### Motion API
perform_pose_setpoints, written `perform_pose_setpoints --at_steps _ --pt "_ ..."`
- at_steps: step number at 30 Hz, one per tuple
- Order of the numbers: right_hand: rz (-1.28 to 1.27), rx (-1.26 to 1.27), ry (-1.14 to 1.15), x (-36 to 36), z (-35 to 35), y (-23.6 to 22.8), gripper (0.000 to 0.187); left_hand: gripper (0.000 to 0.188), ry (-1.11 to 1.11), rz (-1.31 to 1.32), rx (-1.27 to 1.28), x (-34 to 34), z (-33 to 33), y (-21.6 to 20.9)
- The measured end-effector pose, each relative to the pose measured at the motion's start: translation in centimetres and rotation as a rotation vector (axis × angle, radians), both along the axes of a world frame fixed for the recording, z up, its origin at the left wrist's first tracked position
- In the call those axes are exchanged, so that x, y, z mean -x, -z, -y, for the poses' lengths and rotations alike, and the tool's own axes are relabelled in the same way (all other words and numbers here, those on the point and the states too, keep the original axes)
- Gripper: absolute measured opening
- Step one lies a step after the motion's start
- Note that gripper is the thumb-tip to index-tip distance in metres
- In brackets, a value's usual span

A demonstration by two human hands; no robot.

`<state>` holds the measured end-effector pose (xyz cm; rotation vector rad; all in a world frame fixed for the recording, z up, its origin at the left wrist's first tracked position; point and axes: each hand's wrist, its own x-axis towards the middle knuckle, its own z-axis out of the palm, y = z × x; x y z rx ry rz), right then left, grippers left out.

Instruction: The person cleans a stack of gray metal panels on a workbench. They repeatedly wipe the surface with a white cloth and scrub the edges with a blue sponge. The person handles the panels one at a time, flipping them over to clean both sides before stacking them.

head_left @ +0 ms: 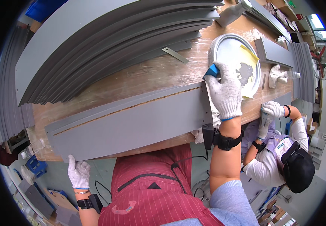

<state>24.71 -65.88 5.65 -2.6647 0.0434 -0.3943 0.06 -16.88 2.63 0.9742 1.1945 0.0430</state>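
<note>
A long grey panel (132, 122) lies on the table in front of me, with a narrow brown, rough strip running along its far side. My left hand (79, 174), in a white knit glove, is closed at the panel's near left corner, thumb against the edge. Past the panel's right end, my right hand (225, 92), gloved too, grips a small blue block-like tool (211, 71); its working end is hidden. That hand is over the near left rim of a round lid (212, 49), which bears grey paste (244, 73) and a yellow sheet (249, 55).
Curved-looking stacks of grey panels (106, 49) fill the far left. A flat metal strip (175, 55) lies beside them. A grey bottle (233, 13) stands beyond the lid. On the right, a co-worker (272, 150) in white gloves handles another grey piece near a white cloth (276, 76).
</note>
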Motion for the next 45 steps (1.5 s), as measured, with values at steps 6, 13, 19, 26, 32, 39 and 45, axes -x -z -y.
perform_pose_setpoints --at_steps 6,13,19,26,32,39,45 --pt "-0.132 -0.47 0.094 0.3 2.3 0.2 0.042 0.039 0.011 0.004 -0.004 -0.5 0.6 -0.3" --pt "-0.215 -0.631 0.233 4.2 1.5 0.9 0.042 0.039 0.013 -0.028 -0.038 -0.5 0.6 -0.4" --pt "-0.222 -0.691 0.31 7.7 2.9 0.6 0.048 0.037 0.026 -0.042 -0.045 -1.4 1.6 -1.1" --pt "-0.199 -0.549 0.291 7.9 1.8 0.3 0.045 0.034 0.046 -0.017 -0.012 -1.0 0.7 -0.7" --pt "-0.199 -0.702 0.402 15.9 2.2 0.1 0.043 0.032 0.115 -0.007 -0.009 -0.7 0.6 -0.8" --pt "0.056 -1.14 0.595 17.0 -0.7 2.0 0.048 0.034 0.067 -0.002 0.001 -1.0 0.1 -0.5" --pt "0.21 -1.065 0.674 17.4 -1.5 4.7 0.046 0.033 0.104 0.016 0.033 -0.6 -0.3 -0.6"
